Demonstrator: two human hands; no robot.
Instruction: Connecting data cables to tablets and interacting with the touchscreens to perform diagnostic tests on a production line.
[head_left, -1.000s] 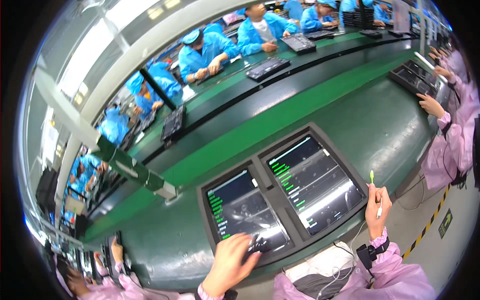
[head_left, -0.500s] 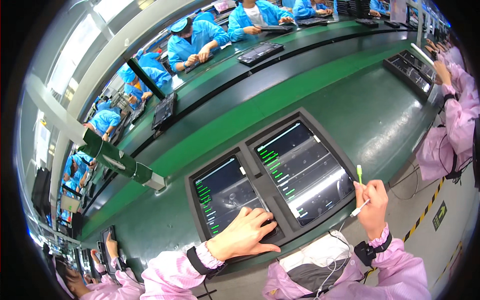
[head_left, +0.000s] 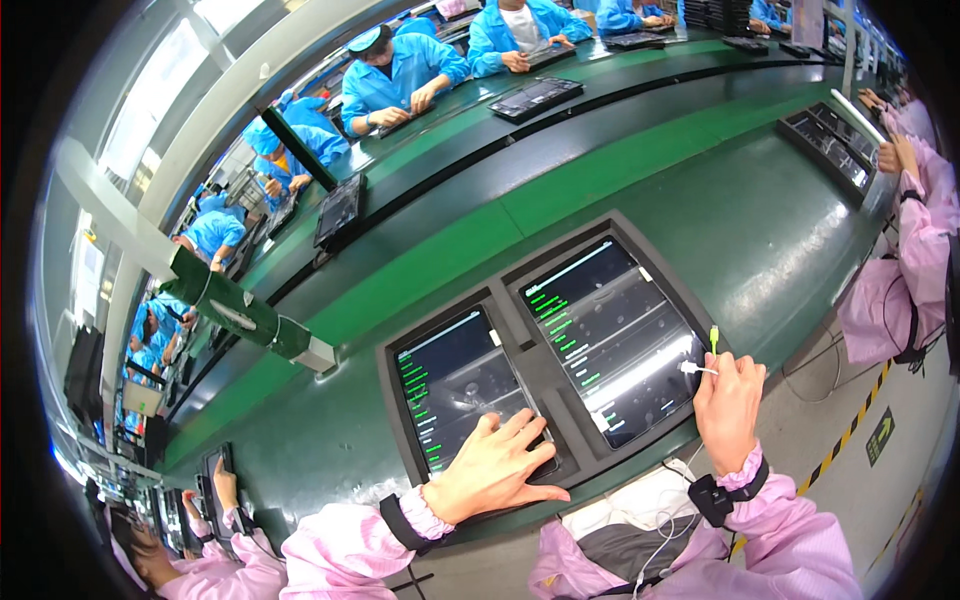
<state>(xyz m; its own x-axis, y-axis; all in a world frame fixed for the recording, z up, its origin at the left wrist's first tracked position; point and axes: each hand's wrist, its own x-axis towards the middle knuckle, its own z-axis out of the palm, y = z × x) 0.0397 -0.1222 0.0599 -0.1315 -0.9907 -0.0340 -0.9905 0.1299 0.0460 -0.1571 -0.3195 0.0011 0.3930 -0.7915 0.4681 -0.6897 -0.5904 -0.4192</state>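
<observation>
- Head view: the left hand is lying with fingers spread on the left tablet, near the table's front edge.
- The right hand is pinching a white cable plug beside the right tablet's right edge.

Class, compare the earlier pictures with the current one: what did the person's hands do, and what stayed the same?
The left hand moved forward from the tray's near edge onto the left tablet and now lies flat on its lower screen. The right hand kept hold of the white cable plug and green-tipped stick, lowering them to the right tablet's near right edge. Both tablets stayed lit in the dark tray.
</observation>
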